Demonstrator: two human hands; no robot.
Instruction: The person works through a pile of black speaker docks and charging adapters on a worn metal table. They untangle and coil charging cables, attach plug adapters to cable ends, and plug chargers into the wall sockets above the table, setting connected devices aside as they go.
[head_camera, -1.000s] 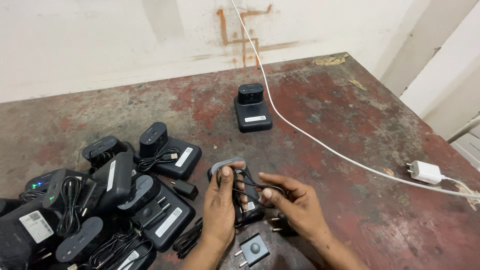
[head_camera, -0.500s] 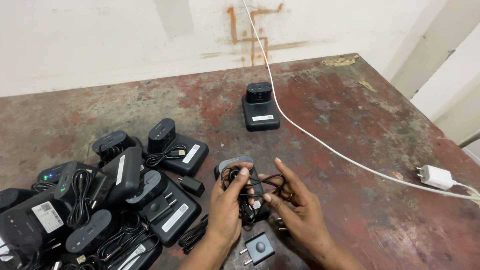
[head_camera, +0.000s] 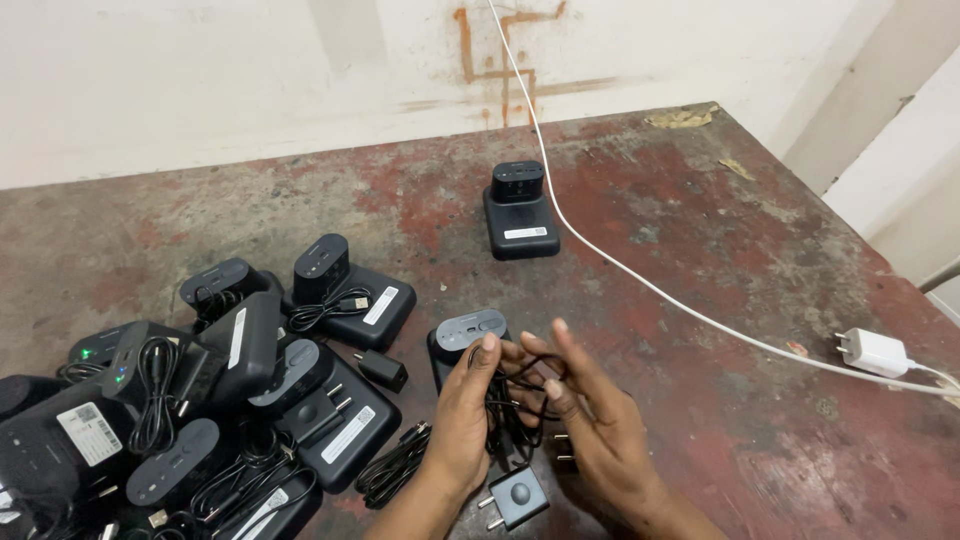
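While both hands meet over a worn, rust-red table (head_camera: 700, 250), the left hand (head_camera: 462, 420) rests its fingertips on a black charging dock (head_camera: 468, 338) and pinches a thin black cable (head_camera: 510, 400) bunched just in front of that dock. Beside it, the right hand (head_camera: 590, 425) has its fingers spread apart and extended, touching the same cable loops. Just in front of the dock, between the wrists, lies a black plug adapter (head_camera: 512, 497) with its two pins showing. Left of the dock sits a crowded pile of similar black docks and coiled cables (head_camera: 200, 400), with a small black plug (head_camera: 383, 370) in between. Behind the dock, well apart, a single dock (head_camera: 520, 212) stands alone. A white cable (head_camera: 640, 280) runs past it, to the right of the dock, ending at a white charger (head_camera: 873, 352).
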